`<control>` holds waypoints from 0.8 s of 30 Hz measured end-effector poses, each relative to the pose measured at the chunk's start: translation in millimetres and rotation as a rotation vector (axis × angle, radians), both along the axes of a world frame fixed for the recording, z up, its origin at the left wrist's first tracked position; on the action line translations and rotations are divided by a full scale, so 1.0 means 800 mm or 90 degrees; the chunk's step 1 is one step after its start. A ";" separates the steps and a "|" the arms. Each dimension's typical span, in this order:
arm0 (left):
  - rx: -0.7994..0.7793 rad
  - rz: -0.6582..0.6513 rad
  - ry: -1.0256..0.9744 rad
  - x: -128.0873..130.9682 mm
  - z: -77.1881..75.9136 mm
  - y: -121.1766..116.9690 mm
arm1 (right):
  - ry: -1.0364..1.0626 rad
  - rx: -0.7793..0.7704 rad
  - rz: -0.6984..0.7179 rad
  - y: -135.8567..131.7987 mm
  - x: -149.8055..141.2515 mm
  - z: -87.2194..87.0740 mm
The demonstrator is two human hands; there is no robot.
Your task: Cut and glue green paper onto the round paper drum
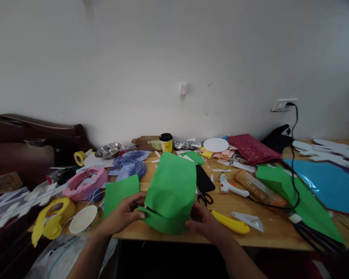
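A curved piece of green craft paper stands raised at the table's front edge, with a dark gap between its main panel and a lower strip. My left hand grips its left side, the thumb on the strip and the fingers partly behind. On the right side, my right hand pinches the lower edge; some of its fingers are hidden by the paper. Another green sheet lies to the left. Close to my right hand are black-handled scissors, a yellow utility knife and a black phone-like slab.
A corded glue gun lies right of centre, its black cable running to the wall socket. Leftward are a pink ring, a yellow paper ring and a white bowl. A lidded yellow cup stands at the back.
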State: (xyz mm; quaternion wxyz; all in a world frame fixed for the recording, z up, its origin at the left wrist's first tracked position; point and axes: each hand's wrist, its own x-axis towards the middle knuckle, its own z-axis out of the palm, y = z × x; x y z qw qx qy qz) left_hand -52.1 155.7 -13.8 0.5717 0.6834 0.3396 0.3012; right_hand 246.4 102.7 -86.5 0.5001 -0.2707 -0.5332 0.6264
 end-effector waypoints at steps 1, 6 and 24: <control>0.011 0.007 0.027 -0.001 0.000 -0.003 | -0.041 0.003 -0.029 -0.009 0.004 -0.007; 0.101 0.084 0.196 0.013 0.008 -0.036 | -0.170 -0.041 -0.250 -0.063 0.009 -0.055; 0.352 -0.007 0.218 0.058 0.071 0.004 | -0.089 -0.169 -0.367 -0.086 -0.015 -0.077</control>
